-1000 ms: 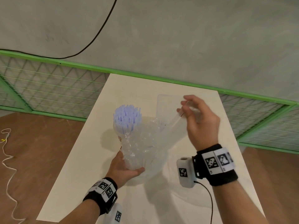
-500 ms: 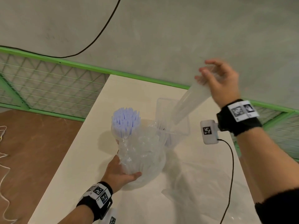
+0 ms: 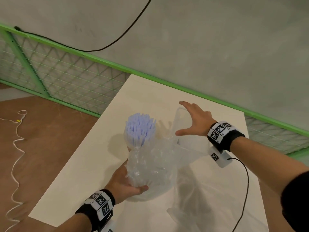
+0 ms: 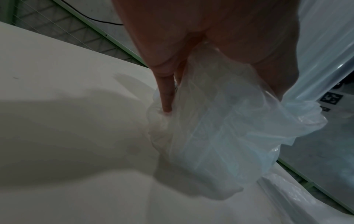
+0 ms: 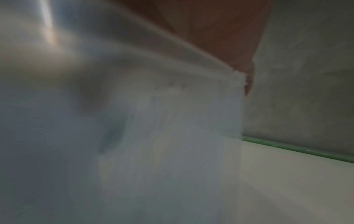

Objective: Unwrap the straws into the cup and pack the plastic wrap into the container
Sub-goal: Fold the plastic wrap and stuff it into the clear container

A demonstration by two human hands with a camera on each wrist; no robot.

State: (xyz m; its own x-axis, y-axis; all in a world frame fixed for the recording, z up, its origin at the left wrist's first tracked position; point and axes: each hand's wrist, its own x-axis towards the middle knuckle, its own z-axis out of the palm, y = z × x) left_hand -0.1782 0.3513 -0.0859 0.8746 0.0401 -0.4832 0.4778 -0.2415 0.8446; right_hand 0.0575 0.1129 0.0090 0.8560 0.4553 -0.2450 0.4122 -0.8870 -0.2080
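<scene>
Pale blue straws (image 3: 140,126) stand bunched in a clear cup (image 3: 125,136) on the white table (image 3: 93,158). My left hand (image 3: 128,180) grips a big crumpled ball of clear plastic wrap (image 3: 150,166) in front of the cup; in the left wrist view its fingers (image 4: 166,97) dig into the wrap (image 4: 220,128). My right hand (image 3: 187,119) is spread open, palm down, over the clear container (image 3: 179,109) just right of the straws. Blurred film (image 5: 153,121) lies under its palm in the right wrist view. What is inside the container is hidden.
A loose clear plastic sheet (image 3: 200,206) lies flat on the table's near right part. A black cable (image 3: 246,181) hangs from my right wrist. A green mesh railing (image 3: 66,77) runs behind the table. A white cord (image 3: 16,148) lies on the brown floor at left.
My right hand, which had lifted a strip of wrap high up, has let it go and come down open over the container. My left hand still holds the wrap ball.
</scene>
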